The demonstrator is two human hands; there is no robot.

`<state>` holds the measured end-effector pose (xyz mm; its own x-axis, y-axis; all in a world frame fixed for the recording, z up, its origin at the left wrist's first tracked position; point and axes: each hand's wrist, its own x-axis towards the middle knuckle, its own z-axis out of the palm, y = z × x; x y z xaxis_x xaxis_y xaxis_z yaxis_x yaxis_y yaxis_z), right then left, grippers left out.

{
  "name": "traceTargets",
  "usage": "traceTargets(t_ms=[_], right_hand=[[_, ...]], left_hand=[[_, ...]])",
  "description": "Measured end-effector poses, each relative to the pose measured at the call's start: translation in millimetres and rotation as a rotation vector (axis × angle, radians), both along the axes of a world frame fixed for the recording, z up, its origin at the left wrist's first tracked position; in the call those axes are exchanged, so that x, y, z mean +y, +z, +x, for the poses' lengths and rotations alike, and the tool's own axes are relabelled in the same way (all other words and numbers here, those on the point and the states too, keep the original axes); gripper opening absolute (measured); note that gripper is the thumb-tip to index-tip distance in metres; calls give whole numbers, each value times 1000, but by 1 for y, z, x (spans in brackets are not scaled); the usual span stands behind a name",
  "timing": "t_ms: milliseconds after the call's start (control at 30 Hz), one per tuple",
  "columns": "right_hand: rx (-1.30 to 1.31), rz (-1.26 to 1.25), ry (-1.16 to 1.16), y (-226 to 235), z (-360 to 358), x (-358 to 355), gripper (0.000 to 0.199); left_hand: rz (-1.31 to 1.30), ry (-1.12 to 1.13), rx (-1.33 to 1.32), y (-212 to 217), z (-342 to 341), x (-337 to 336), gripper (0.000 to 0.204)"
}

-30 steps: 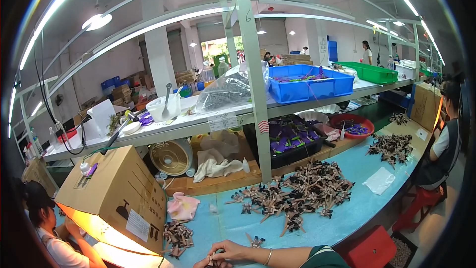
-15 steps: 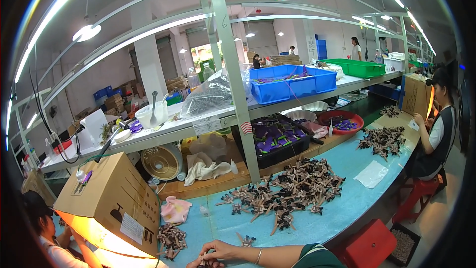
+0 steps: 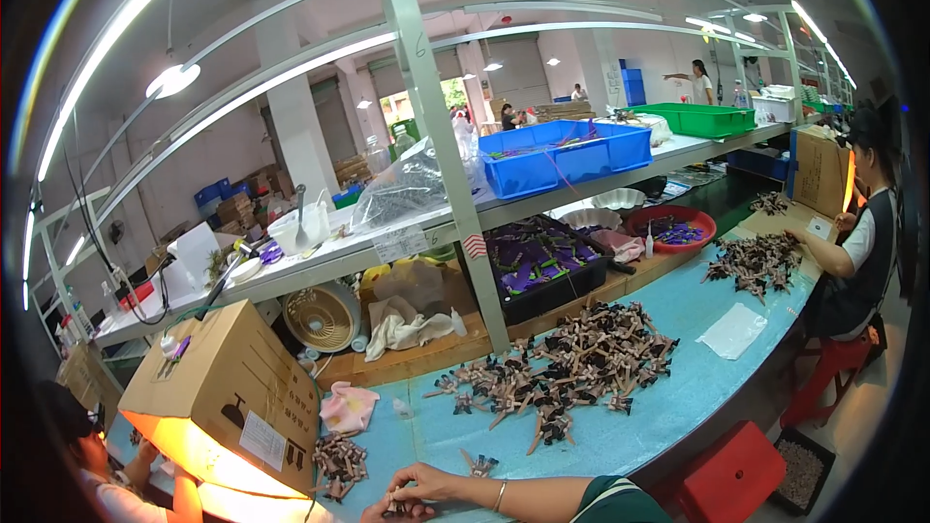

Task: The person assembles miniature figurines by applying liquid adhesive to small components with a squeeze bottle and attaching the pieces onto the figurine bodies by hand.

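At the lower edge my right hand (image 3: 422, 482), with a bracelet on its wrist, pinches a small brown-and-black piece (image 3: 395, 507). My left hand (image 3: 376, 513) grips the same piece from below and is partly cut off by the picture's edge. The piece resembles the small brown-and-black figures with limb-like parts in the large heap (image 3: 581, 358) on the blue table (image 3: 436, 446). One loose figure (image 3: 480, 465) lies just beyond my right wrist. A smaller pile of figures (image 3: 339, 465) sits left of my hands, beside a cardboard box (image 3: 232, 387) lit from inside.
A pink cloth (image 3: 349, 408) and a white sheet (image 3: 733, 331) lie on the table. Behind stand a black crate (image 3: 542, 302), a red basin (image 3: 712, 225) and a shelf with a blue bin (image 3: 572, 172). Co-workers sit left and right; a red stool (image 3: 731, 475) stands at right.
The view has shifted slightly. My hands stay together on the small piece. The right co-worker's hand has lowered to a pile of figures, and a person far back has stretched out an arm.
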<state>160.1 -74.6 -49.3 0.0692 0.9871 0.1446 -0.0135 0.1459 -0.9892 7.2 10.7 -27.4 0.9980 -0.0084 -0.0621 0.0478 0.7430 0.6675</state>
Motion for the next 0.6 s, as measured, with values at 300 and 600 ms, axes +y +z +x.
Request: traceTargets(t_ms=[300, 600], right_hand=[[89, -32, -6, 2, 0, 4, 21], [179, -208, 16, 21, -22, -15, 22]], left_hand=[[-10, 7, 22, -6, 1, 6, 20], [-115, -68, 8, -31, -16, 14, 31]])
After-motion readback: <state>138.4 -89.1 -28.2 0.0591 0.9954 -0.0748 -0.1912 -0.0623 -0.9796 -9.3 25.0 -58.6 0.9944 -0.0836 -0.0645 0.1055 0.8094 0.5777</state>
